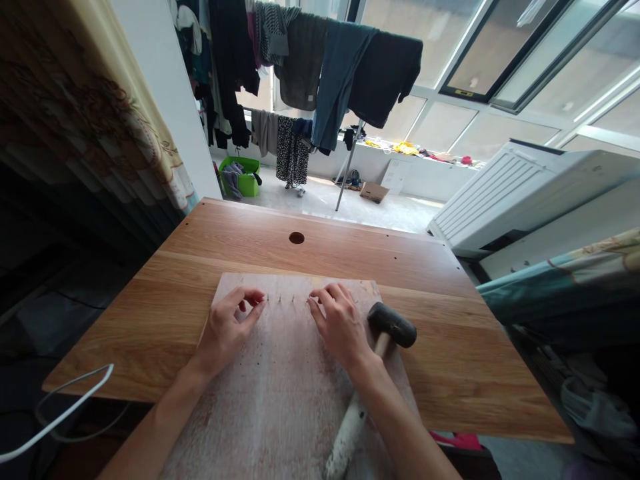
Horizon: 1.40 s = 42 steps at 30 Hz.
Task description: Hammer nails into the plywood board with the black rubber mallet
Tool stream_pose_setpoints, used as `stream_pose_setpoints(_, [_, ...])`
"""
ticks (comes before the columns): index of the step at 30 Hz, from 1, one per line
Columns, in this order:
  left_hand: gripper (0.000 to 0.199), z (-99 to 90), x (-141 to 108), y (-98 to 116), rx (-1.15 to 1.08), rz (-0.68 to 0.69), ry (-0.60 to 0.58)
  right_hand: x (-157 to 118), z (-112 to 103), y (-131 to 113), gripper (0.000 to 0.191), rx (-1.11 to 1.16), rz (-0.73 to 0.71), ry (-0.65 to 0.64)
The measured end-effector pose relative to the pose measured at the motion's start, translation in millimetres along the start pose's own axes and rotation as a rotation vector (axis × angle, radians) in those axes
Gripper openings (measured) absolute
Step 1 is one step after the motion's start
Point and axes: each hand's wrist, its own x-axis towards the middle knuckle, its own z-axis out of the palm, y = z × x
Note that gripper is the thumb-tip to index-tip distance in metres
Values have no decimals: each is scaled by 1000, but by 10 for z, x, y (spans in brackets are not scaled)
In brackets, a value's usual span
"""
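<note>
Forearms (167, 407) converge over board (280, 413); left hand (229, 327), right hand (343, 327), both curled, flank nails (293, 299); cannot tell if gripping.

Both forearms (161, 419) reached forward; the left hand (226, 328) and right hand (343, 327) curled inward, each thumb (253, 318) near its forefinger (249, 293).

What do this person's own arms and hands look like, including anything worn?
The left hand and right hand are ungloved, with no ring that I can make out. The forearms are bare as far as they show: no sleeve, watch or bracelet. No markings stand out.
</note>
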Motion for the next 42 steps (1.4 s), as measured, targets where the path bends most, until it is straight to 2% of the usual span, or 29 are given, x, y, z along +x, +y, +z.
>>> stream_pose_setpoints(24, [14,17,9,5,21,36,-14,13,38,26,11,38,-17,4])
stream_pose_setpoints(32, [20,41,21,-35,26,11,-39,19,38,31,12,42,-17,-3])
stream_pose_setpoints(42, [19,45,44,38,33,39,-55,17,33,21,11,51,-16,-7])
